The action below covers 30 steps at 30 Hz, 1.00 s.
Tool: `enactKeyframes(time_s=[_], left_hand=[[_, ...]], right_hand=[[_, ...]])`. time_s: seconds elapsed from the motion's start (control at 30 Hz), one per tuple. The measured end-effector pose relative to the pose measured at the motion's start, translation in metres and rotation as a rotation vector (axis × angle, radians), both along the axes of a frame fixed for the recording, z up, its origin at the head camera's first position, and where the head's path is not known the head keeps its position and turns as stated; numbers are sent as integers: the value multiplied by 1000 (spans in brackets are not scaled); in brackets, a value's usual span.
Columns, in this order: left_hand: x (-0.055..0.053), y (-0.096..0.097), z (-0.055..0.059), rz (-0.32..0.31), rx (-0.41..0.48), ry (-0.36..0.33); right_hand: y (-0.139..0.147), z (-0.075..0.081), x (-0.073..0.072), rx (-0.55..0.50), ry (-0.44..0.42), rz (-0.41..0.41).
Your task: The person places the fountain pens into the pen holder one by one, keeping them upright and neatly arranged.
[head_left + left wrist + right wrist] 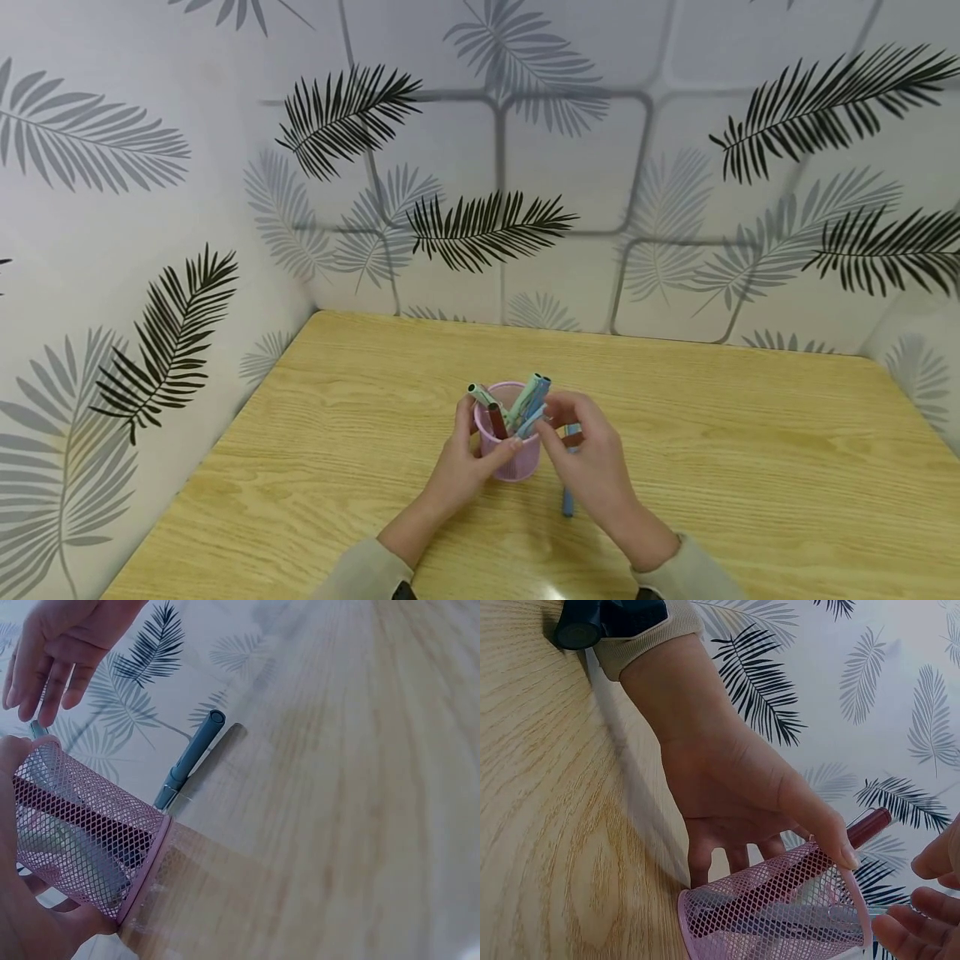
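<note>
A pink mesh pen cup (510,464) stands upright on the table with several pens in it, among them a dark red pen (497,422), mint green pens (522,400) and a light blue pen (531,423) leaning at the right rim. My left hand (463,462) grips the cup from the left, thumb at the front rim. Right at the light blue pen's end, the right hand (596,454) hovers with thumb and fingers apart; the left wrist view shows its fingers hanging loosely over the rim. A blue pen (567,502) lies on the table beneath the right hand, partly hidden by it.
The wood-grain table (337,400) meets a leaf-patterned wall (450,283) at the back and another on the left. In the right wrist view, a dark device (619,619) sits at the left sleeve.
</note>
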<state>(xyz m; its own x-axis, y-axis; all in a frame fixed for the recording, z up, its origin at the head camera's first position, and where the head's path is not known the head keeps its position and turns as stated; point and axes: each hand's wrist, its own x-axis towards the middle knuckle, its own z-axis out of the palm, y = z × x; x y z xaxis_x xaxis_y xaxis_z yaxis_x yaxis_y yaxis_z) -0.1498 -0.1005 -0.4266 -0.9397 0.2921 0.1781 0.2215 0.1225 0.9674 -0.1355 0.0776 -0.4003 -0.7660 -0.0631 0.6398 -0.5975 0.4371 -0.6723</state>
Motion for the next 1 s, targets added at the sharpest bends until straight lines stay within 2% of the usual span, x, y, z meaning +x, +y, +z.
enactKeyframes(time_s=[0.63,0.83,1.0], left_hand=[[-2,-1,-2,3,12,12],[-1,-1,-2,1,15,13],[-1,-1,-2,-7,20,17]], right_hand=[[16,-11,0,-22,-83,-91],[21,-16,-2,-42,-167,-115],[24,-21,-6,-98,-303,-99]])
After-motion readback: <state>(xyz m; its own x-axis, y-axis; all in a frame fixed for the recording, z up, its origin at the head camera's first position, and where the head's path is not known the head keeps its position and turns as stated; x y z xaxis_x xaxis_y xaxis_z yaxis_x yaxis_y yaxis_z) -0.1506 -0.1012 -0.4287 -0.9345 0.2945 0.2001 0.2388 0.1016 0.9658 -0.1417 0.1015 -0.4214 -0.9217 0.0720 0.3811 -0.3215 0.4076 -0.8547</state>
